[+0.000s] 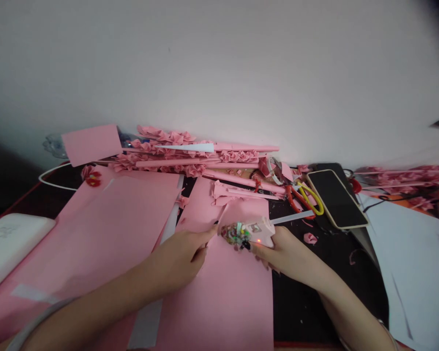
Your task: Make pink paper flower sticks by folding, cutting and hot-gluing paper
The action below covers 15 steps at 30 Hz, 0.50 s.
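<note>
My right hand (278, 248) is wrapped round a pale pink glue gun (261, 230) with a cluster of colourful decorations near its nozzle and a small orange light lit. A translucent glue stick (292, 217) sticks out of its back end, and the nozzle points left. My left hand (188, 256) has its index finger stretched along the edge of a pink paper sheet (234, 302), just left of the nozzle. Its other fingers are curled in at the paper edge, partly hidden. A small rolled pink paper piece (241, 191) lies just beyond the hands.
Paper flower stems (190, 163) are piled against the wall. Scissors (314, 197) and a phone (336, 197) lie at the right, beside white sheets (417, 263). Larger pink sheets (120, 219) and a white box-like device (16, 246) are at left.
</note>
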### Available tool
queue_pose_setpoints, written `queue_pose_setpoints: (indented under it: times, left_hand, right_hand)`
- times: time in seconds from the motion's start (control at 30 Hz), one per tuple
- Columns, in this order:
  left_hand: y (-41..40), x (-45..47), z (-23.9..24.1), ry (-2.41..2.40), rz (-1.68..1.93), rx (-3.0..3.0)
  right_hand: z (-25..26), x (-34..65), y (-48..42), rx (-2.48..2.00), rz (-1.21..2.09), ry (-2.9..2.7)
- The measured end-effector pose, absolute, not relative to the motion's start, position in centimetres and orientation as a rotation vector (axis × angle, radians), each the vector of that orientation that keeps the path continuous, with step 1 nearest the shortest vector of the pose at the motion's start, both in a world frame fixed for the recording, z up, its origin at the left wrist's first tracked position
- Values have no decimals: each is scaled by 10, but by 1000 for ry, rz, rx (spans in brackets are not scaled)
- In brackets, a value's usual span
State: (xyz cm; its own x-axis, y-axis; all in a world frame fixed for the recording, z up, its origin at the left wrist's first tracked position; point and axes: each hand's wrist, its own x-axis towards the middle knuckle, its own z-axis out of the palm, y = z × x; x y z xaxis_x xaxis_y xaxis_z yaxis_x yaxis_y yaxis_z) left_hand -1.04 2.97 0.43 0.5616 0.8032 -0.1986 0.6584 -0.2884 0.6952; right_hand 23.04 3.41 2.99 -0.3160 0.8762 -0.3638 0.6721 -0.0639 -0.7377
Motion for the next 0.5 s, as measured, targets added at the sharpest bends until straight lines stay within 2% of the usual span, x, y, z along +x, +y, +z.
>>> queue_pose_setpoints:
  times: [0.5]
  left_hand:
    - [29,-10,4,1194,234,1989]
  right_hand:
    - [32,225,31,-1579,1390,-2016]
